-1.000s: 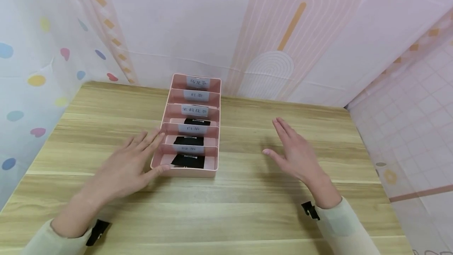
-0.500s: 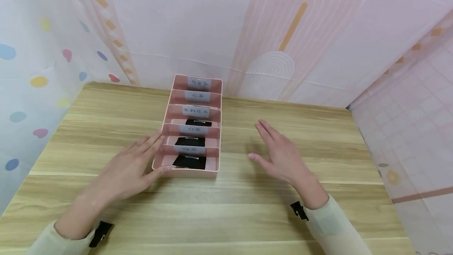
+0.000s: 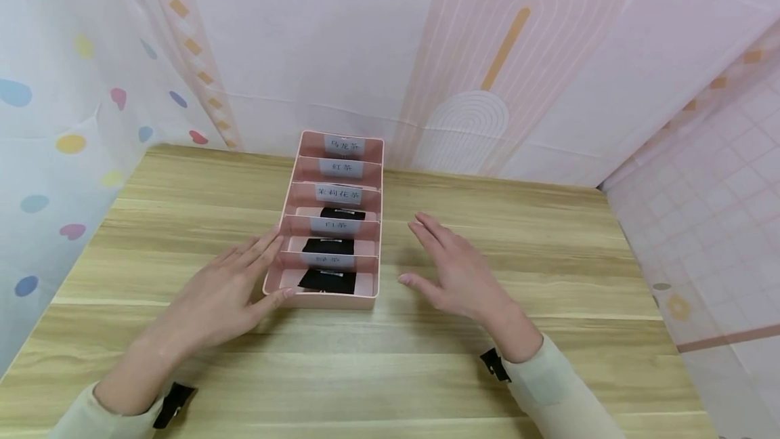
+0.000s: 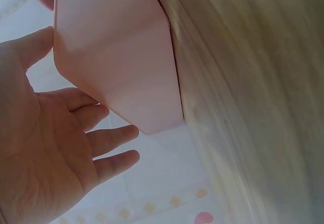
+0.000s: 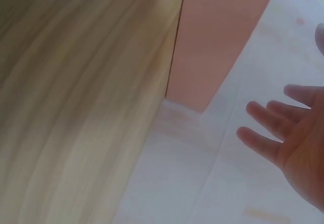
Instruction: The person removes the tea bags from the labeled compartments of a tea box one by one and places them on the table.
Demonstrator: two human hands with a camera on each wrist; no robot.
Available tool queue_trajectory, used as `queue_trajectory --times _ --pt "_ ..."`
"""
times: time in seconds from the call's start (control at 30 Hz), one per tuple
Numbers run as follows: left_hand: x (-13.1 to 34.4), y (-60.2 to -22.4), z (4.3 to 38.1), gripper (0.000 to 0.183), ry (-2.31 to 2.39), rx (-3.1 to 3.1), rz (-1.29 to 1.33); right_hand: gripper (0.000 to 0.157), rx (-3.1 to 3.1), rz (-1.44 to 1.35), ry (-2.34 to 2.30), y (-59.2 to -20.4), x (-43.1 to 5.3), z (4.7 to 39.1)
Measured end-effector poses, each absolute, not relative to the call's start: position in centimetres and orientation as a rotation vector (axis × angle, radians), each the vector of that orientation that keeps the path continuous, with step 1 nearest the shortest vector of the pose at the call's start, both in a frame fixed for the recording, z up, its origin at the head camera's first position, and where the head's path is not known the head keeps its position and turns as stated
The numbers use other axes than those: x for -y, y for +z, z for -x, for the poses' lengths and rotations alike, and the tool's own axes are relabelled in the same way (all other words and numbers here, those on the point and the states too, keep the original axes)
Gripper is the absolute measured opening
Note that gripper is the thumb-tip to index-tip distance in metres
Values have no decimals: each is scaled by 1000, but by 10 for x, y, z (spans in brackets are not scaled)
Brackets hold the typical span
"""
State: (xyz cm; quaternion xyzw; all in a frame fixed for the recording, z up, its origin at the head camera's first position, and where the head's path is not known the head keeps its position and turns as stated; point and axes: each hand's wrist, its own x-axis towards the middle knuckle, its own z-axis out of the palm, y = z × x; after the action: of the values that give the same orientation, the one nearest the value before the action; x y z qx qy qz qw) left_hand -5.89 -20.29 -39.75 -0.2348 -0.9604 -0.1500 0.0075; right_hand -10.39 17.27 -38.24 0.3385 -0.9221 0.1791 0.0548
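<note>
Pink divided box [image 3: 335, 301] sits left of middle on the wooden table [image 3: 390, 385], between the two hands. Long axis runs near to far: one short end faces the person, the other is close to the patterned cloth [image 3: 365, 73] at the far edge.

Left hand [image 3: 219, 293] is clearly the nearer one: at the near-left corner, fingers extended and parted along the left side, thumb at the near rim. Looks like touching contact, nothing gripped; pressure can't be told.

Right hand [image 3: 460, 276] is right of the box, with a strip of bare table between. Fingers fairly straight, thumb well apart from them, holds nothing. Palm faces the long right side, so the box lies to its left.

Five compartments in a row, near to far, each with a paper label [image 3: 338, 194]. Black packets [image 3: 331, 282] show in the nearest three; can't see the floors of the far two.
</note>
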Motion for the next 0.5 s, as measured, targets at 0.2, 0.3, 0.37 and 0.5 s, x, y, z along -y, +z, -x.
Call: queue_trajectory --times 0.2,0.3,0.37,0.5 --pt "203 -398 58 82 -473 3001 729 80 2759 -1071 537 -378 -158 102" --pt "203 -398 59 82 -479 2997 730 80 2746 -1093 526 -377 -150 102" --pt "202 -398 59 83 -480 2994 734 81 2740 -1107 514 -376 -145 101" --pt "203 -397 58 82 -481 2994 735 81 2722 -1154 482 -378 -132 100"
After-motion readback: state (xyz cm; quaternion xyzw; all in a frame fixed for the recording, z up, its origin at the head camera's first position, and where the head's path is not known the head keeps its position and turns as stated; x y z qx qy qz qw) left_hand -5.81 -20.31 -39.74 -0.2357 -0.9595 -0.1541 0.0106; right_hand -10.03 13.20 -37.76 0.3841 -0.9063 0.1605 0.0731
